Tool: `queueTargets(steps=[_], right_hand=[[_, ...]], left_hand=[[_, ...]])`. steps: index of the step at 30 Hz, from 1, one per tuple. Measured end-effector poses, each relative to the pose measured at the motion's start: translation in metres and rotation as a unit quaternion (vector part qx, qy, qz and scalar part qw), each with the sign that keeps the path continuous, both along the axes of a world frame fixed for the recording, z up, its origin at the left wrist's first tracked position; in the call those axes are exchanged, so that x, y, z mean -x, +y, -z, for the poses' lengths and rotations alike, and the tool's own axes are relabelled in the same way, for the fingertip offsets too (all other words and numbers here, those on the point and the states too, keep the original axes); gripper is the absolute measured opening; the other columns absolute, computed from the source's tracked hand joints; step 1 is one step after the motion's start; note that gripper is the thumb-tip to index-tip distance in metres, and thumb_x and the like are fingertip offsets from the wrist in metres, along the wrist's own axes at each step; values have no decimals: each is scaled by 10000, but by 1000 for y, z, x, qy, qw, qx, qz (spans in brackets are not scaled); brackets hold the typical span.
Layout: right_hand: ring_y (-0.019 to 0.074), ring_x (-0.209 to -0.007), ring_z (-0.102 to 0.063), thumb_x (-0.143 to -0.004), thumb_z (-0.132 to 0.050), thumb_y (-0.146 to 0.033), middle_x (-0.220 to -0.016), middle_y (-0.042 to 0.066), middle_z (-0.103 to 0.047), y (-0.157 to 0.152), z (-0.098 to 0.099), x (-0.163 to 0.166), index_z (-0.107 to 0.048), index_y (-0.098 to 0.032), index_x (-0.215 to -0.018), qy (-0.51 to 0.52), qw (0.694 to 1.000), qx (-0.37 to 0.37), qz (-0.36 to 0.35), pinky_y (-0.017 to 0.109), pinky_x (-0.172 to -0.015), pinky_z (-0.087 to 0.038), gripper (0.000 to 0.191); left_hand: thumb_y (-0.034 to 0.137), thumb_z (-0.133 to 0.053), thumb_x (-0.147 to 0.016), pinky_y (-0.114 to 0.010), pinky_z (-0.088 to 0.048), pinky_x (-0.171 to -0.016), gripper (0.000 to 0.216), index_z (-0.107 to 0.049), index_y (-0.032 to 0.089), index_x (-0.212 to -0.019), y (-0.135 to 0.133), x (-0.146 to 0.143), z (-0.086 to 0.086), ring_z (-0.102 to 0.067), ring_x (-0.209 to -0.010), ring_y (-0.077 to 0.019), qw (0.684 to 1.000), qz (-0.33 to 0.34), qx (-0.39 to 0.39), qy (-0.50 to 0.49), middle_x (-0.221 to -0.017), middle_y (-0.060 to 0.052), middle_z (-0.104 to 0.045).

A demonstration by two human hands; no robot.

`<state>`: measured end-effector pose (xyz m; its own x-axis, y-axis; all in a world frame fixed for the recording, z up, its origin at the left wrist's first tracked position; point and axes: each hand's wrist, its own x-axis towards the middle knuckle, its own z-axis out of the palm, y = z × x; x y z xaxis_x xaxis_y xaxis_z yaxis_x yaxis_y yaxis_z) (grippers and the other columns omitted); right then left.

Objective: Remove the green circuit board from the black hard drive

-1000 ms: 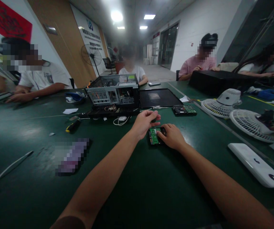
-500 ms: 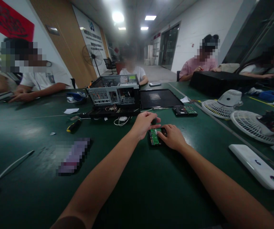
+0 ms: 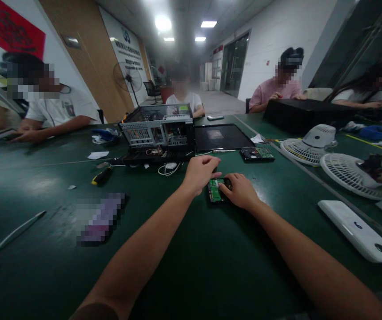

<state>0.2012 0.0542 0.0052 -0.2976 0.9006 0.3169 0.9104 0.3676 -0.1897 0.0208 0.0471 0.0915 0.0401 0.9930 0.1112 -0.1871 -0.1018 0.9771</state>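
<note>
A hard drive [image 3: 215,192] lies on the green table with its green circuit board facing up. My right hand [image 3: 240,190] grips its right side, thumb over the board and fingers along the far edge. Just above the drive's far left corner is my left hand [image 3: 201,174], fingers curled together in a pinch; whatever they hold is hidden behind them. A second hard drive [image 3: 257,154] rests farther back on the right. Beyond my left hand stands an opened computer case [image 3: 159,133].
A black side panel [image 3: 224,138] lies beside the case. On the left are a yellow-and-black screwdriver [image 3: 101,176] and a blurred purple item [image 3: 102,218]. White fan parts [image 3: 311,144] and a white power bank [image 3: 359,231] sit at right. Several people sit around the table.
A dark thing that showed between my left fingers is now out of sight as the hand has turned slightly. My right hand keeps its hold on the hard drive.
</note>
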Motion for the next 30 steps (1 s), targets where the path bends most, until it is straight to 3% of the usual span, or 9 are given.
queueTargets(steps=[9, 18, 22, 30], right_hand=[[280, -1077, -583, -994, -484, -575, -1138, 121, -676, 0, 0, -1, -659, -217, -1171, 5, 1000, -3, -1, 372, -927, -416, 436], [279, -1080, -587, -992, -493, -572, -1149, 131, -676, 0, -1, 0, -659, -202, -1189, 6, 1000, 0, 2, 373, -930, -422, 450], [282, -1078, -589, -990, -499, -568, -1155, 135, -679, 0, -1, 0, -666, -206, -1187, 6, 1000, 4, 1, 376, -929, -422, 444], [280, -1089, -598, -984, -526, -535, -1168, 133, -688, 2, 0, -2, -691, -205, -1180, 26, 1000, 2, -9, 384, -952, -441, 418]], left_hand=[[156, -697, -910, -423, -658, -785, 91, -648, 108, -850, 1, 2, -5, -641, -833, -158, 998, -13, 38, -45, -882, -75, -654], [220, -632, -965, -279, -632, -671, 146, -712, 121, -893, 5, 4, 2, -657, -855, -168, 999, -16, -20, 35, -973, -95, -697], [225, -567, -998, -281, -635, -663, 202, -749, 145, -963, 6, 6, 3, -632, -900, -180, 998, 5, -40, 58, -1021, -93, -671], [237, -513, -1029, -296, -628, -702, 238, -701, 125, -935, 4, 6, -3, -633, -896, -174, 999, 43, -3, 22, -963, -98, -653]])
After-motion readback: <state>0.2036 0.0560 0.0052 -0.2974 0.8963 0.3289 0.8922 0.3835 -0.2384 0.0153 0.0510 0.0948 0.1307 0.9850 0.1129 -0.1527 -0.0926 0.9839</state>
